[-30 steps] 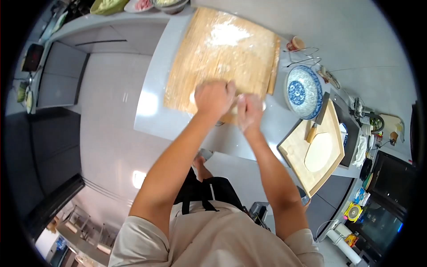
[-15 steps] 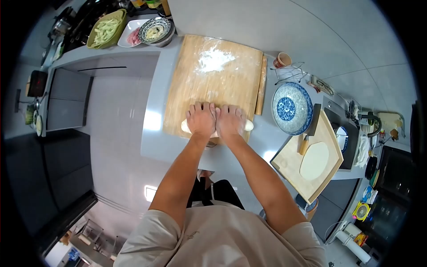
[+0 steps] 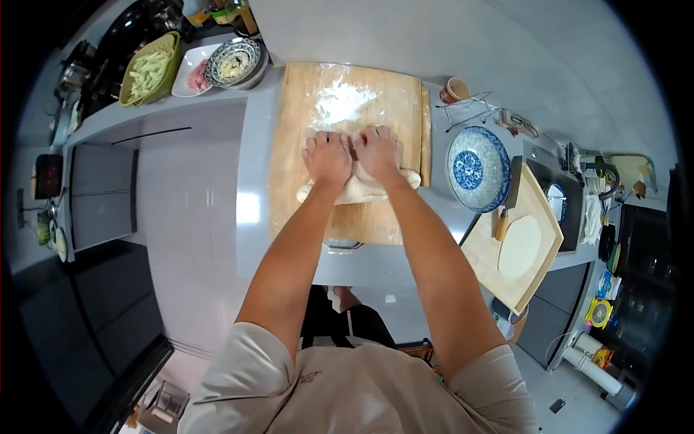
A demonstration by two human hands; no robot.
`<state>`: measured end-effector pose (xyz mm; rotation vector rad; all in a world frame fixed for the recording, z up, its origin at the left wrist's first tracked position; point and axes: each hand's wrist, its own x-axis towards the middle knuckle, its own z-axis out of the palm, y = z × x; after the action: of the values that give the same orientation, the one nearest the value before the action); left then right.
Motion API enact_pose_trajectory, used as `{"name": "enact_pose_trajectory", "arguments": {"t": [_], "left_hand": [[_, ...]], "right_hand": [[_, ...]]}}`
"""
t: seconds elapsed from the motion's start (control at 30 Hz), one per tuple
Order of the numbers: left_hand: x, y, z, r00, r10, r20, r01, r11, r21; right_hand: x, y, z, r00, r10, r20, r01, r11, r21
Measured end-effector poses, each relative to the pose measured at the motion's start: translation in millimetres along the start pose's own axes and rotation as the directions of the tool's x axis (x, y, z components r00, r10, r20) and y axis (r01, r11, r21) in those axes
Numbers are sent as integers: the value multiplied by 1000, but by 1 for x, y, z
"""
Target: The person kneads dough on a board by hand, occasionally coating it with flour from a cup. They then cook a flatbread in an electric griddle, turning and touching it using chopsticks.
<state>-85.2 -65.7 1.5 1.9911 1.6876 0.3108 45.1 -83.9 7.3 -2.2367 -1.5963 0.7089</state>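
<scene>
dough (image 3: 361,192) lies crosswise on the wooden board (image 3: 361,224), under and behind the two hands, its ends showing past both wrists. from where i sit, i see the left hand (image 3: 329,159) and the right hand (image 3: 377,154) side by side, palms down, fingers pointing forward and a little apart, neither pinching. i can't tell how much dough the palms cover. to press it well, i'd keep both arms straight, lean in through the heels of the hands, and share the weight evenly so neither end thins out. i'd leave the fingers loose.

counting, i get one lump on the board, one flour patch (image 3: 340,105), one rolling pin (image 3: 425,137) along the board's right edge, one large blue-and-white bowl (image 3: 466,170), one knife (image 3: 514,184), and one tray (image 3: 481,249) bearing one flat dough sheet (image 3: 520,247).
</scene>
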Motion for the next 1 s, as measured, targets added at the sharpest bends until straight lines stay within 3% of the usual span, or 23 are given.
{"name": "enact_pose_trajectory", "arguments": {"t": [0.03, 0.1, 0.13, 0.17, 0.2, 0.23, 0.3, 0.4, 0.5, 0.53, 0.6, 0.63, 0.7, 0.73, 0.8, 0.87, 0.9, 1.0], "left_hand": [[0, -2, -12, 981, -30, 194, 45, 996, -75], [-3, -4, -38, 833, -36, 552, 168, 967, -190], [-14, -4, -49, 862, 25, 506, 27, 995, -95], [-36, -5, -56, 880, 92, 465, -108, 994, 8], [-55, -7, -63, 888, 165, 430, -235, 965, 115], [-64, -13, -62, 883, 174, 435, -255, 957, 135], [-76, -17, -64, 884, 82, 459, -137, 987, 87], [-98, -34, -66, 884, -28, 468, 51, 998, -36], [-115, -58, -69, 880, -110, 462, 198, 970, -145], [-119, -70, -66, 876, -136, 464, 242, 954, -176], [-126, -100, -57, 930, -214, 298, 311, 891, -332], [-128, -107, -58, 941, -261, 216, 330, 851, -408], [-123, -114, -62, 978, -209, -15, 165, 811, -561], [-119, -114, -65, 972, -191, -135, 68, 784, -617], [-112, -107, -63, 988, -61, -142, -20, 860, -510], [-99, -104, -42, 982, 97, -164, -165, 864, -476], [-97, -100, -36, 980, 119, -157, -169, 919, -357], [-86, -75, -37, 924, 220, -312, -236, 972, -16]], "right_hand": [[11, 24, 3, 992, -33, 119, -3, 958, 287], [4, 56, -9, 968, -74, 238, -72, 832, 550], [-14, 56, -15, 987, -3, 158, -35, 972, 233], [-38, 55, -18, 998, 40, 55, -34, 993, -116], [-60, 52, -20, 997, 49, -60, -71, 890, -449], [-78, 43, -19, 988, 100, -119, -142, 893, -427], [-104, 25, -10, 954, 203, -222, -275, 888, -369], [-93, 30, -2, 970, 213, -121, -226, 968, -112], [-91, -30, -14, 997, 58, -46, -59, 998, -23], [-92, -44, -4, 988, -94, -122, 86, 994, -72], [-106, -68, 17, 886, -394, -246, 353, 915, -195], [-118, -74, 25, 834, -500, -234, 468, 865, -181], [-143, -83, 36, 685, -695, -221, 680, 718, -151], [-156, -88, 39, 747, -625, -228, 649, 759, 48], [-172, -93, 40, 861, -475, -181, 504, 750, 428], [-153, -70, 54, 955, -273, -114, 276, 688, 671], [-146, -52, 55, 986, -154, -68, 150, 623, 767], [-115, -30, -7, 934, -134, -332, 244, 917, 315]]}}
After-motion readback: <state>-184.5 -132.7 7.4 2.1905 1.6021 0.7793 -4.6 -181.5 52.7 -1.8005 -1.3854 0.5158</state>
